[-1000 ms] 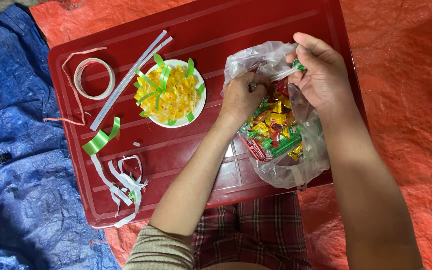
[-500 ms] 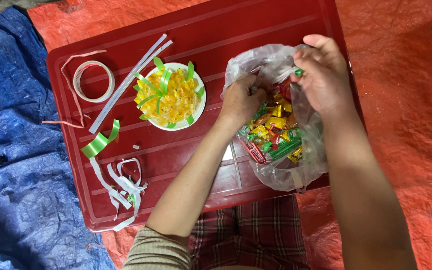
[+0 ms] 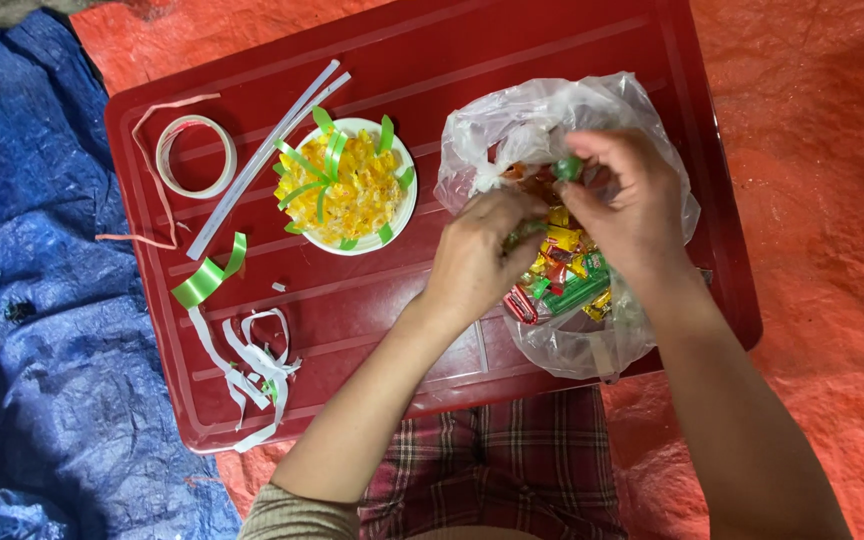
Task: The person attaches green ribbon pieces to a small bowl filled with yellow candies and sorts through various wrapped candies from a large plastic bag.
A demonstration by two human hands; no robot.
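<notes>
both hands have closed in over the clear bag (image 3: 592, 110) of sweets. right hand (image 3: 624, 205) pinches a green sweet (image 3: 567, 168) (above the bag mouth); left hand (image 3: 477, 255) grips the bag's left edge. step in hand: picking sweets out; next move calls for a steady bag.

hidden or unclear, head view:
- left hand (image 3: 477, 255): fingertips blurred; what they pinch cannot be told.
- right hand (image 3: 627, 200): small green piece (image 3: 567, 167) at the fingertips, blurred, kind unclear.
- clear plastic bag (image 3: 552, 110): colourful wrapped pieces (image 3: 562, 270) partly covered by both hands.
- blue tarp (image 3: 22, 300): cut off at left and bottom edges.
- plaid cloth (image 3: 512, 460): cut off at the bottom edge.
</notes>
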